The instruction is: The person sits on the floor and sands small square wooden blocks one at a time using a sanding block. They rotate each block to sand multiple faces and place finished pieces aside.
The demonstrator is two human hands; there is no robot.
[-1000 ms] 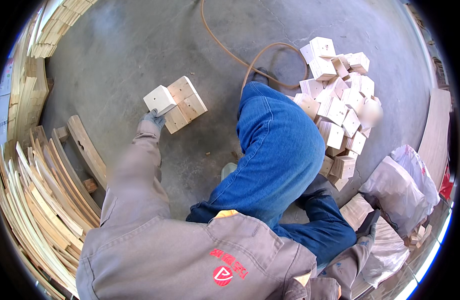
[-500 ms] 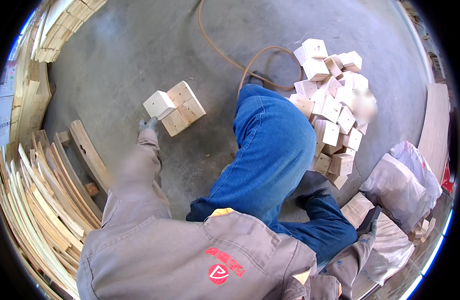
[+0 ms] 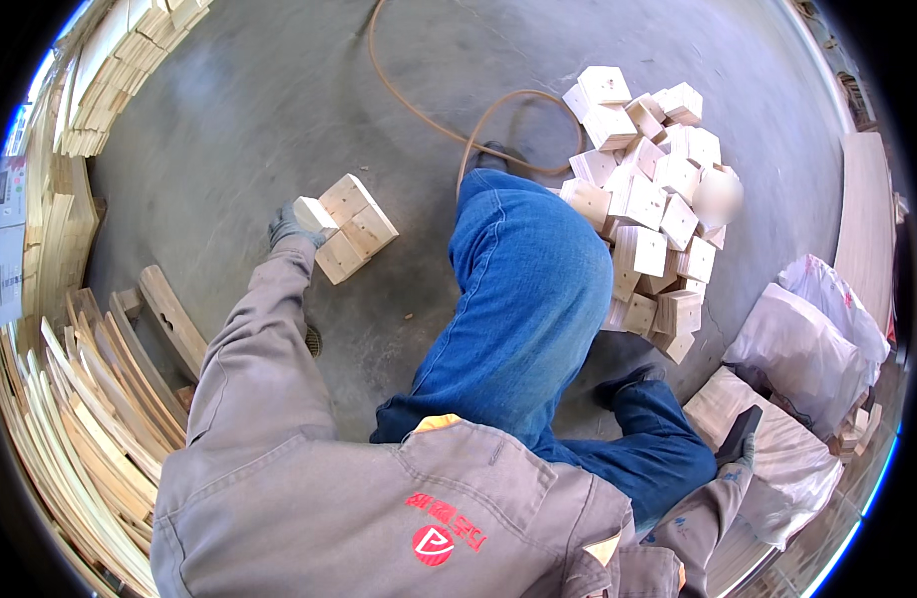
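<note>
My left hand (image 3: 291, 225), in a grey glove, is closed on the outer side of a pale wooden block (image 3: 313, 213). That block sits against several joined wooden blocks (image 3: 355, 227) on the concrete floor, at the left corner of the group. My fingertips are partly hidden behind it. Low on the right, my gloved right hand (image 3: 746, 456) grips a dark, flat-sided object (image 3: 740, 431) beside my bent leg. Its kind is not clear from here.
A heap of loose wooden blocks (image 3: 638, 199) lies right of my knee. A brown hose (image 3: 434, 108) loops over the concrete floor (image 3: 249, 110) ahead. Long wooden strips (image 3: 90, 419) are stacked at left, planks (image 3: 130, 70) beyond. White plastic bags (image 3: 792, 349) stand at right.
My left hand has moved up around the block's outer side. The block has shifted in against the group and shows less of its surface. My right hand still holds the dark object.
</note>
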